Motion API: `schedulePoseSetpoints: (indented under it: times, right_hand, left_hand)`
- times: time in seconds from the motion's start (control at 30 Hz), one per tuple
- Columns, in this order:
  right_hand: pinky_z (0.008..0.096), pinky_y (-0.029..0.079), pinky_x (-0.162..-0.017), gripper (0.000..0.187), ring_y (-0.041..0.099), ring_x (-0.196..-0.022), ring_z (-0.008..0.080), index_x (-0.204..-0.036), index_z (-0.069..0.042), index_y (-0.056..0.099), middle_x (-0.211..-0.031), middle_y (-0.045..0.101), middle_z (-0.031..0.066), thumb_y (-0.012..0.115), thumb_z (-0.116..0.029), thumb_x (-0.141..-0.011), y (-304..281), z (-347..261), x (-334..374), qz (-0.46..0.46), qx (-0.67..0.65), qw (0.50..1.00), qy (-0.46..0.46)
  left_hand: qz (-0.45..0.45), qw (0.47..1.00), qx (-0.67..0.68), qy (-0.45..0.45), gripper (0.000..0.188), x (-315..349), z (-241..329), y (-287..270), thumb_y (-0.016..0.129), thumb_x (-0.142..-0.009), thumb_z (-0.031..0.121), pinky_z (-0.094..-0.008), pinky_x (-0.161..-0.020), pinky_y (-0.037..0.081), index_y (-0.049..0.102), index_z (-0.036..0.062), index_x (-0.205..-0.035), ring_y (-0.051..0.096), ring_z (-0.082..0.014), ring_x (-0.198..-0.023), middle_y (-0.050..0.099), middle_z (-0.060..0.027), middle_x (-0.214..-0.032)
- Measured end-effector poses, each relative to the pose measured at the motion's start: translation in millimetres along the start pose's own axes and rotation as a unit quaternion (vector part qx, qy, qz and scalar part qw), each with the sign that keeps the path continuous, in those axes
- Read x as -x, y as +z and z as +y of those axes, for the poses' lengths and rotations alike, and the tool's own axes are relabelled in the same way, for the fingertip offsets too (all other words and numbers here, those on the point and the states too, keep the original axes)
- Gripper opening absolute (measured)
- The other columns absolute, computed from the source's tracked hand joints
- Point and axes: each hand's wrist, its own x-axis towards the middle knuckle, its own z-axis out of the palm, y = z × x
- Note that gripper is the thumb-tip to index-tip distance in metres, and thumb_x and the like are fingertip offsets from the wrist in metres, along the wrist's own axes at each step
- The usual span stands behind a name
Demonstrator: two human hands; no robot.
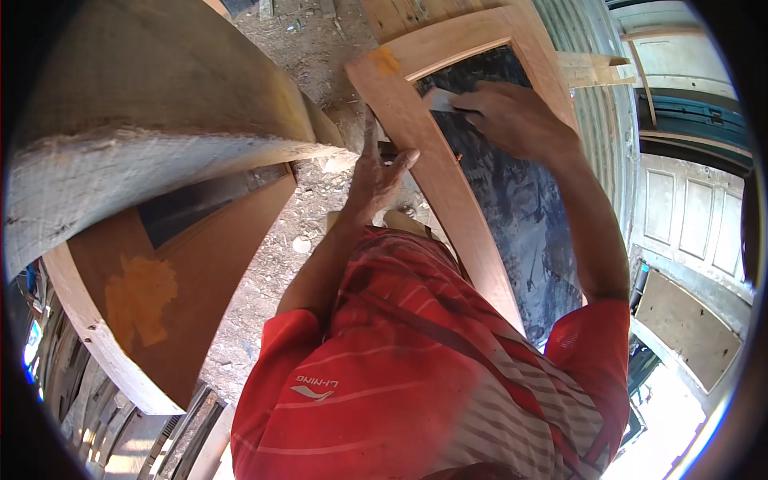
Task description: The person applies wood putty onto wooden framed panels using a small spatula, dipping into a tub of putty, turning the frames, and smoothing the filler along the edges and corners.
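A reddish-brown wooden door frame [448, 172] leans before me, with a dark, smudged panel [500, 188] set inside it. At the panel's inner left edge, near the top, my right hand [516, 120] is closed on a small pale flat piece [439, 100]; whether it is sandpaper or a scraper I cannot tell. My left hand [376, 180] is at the frame's outer left edge. Its thumb touches the wood and its fingers stretch out apart, with nothing held. An orange-yellow patch [386, 60] marks the frame's top left corner.
A thick wooden slab [168, 80] juts in at the upper left. Below it stands another brown panel [192, 296] with an orange patch. Corrugated sheeting [592, 104] and a pale panelled door [692, 208] line the right. Debris litters the ground [256, 264].
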Motion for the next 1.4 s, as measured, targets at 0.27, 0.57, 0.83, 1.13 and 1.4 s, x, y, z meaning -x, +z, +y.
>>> schedulePoseSetpoints:
  times: [0.27, 0.57, 0.83, 1.13, 1.4]
  right_hand:
    - [0.0454, 0.056, -0.085, 0.029, 0.071, -0.093, 0.0324, -0.124, -0.010, 0.076, -0.102, 0.073, 0.0110, 0.075, -0.011, -0.094, 18.8, 44.1, 69.9, -0.007, -0.047, 0.996, -0.074]
    - [0.0436, 0.056, -0.076, 0.031, 0.072, -0.086, 0.0286, -0.119, -0.012, 0.078, -0.093, 0.073, 0.0074, 0.079, -0.009, -0.088, 32.4, 50.6, 51.1, 0.014, -0.008, 0.983, -0.181]
    - [0.0435, 0.055, -0.075, 0.027, 0.070, -0.085, 0.0286, -0.116, -0.013, 0.079, -0.087, 0.068, 0.0075, 0.076, -0.010, -0.089, 44.9, 49.1, 40.9, 0.040, 0.013, 0.972, -0.231]
    - [0.0424, 0.058, -0.082, 0.018, 0.073, -0.090, 0.0307, -0.111, -0.010, 0.077, -0.097, 0.073, 0.0121, 0.070, -0.011, -0.095, 16.5, 65.5, 58.6, -0.018, 0.063, 0.986, -0.151]
    - [0.0322, 0.056, -0.074, 0.035, 0.069, -0.079, 0.0174, -0.139, -0.002, 0.067, -0.096, 0.071, 0.0089, 0.057, -0.011, -0.108, -42.4, 120.4, 57.9, -0.052, -0.335, 0.936, 0.097]
  left_hand:
    - [-0.012, 0.997, -0.068, -0.043, 0.114, 0.9, 12.4, -0.7, 0.080, -0.099, 0.032, -0.0362, -0.087, 0.057, -0.004, 0.0088, -0.171, 0.069, -0.0212, -0.101, 0.072, -0.0167, -0.112]
    - [0.009, 0.995, -0.068, -0.069, 0.121, 0.4, 20.7, 2.1, 0.085, -0.091, 0.044, -0.0371, -0.090, 0.060, 0.002, 0.0077, -0.172, 0.070, -0.0223, -0.105, 0.071, -0.0157, -0.127]
    - [0.018, 0.994, -0.075, -0.082, 0.118, 3.9, 23.8, 3.3, 0.084, -0.093, 0.043, -0.0381, -0.091, 0.058, 0.002, 0.0118, -0.173, 0.071, -0.0235, -0.105, 0.075, -0.0193, -0.111]
    - [0.007, 0.994, -0.063, -0.094, 0.116, -1.6, 28.8, 2.9, 0.083, -0.095, 0.036, -0.0370, -0.088, 0.059, 0.001, 0.0097, -0.172, 0.069, -0.0212, -0.102, 0.072, -0.0159, -0.113]
    - [-0.002, 0.997, -0.030, -0.077, 0.107, 1.2, 12.0, 3.2, 0.075, -0.100, 0.012, -0.0291, -0.080, 0.053, -0.005, 0.0052, -0.171, 0.062, -0.0123, -0.089, 0.068, -0.0088, -0.098]
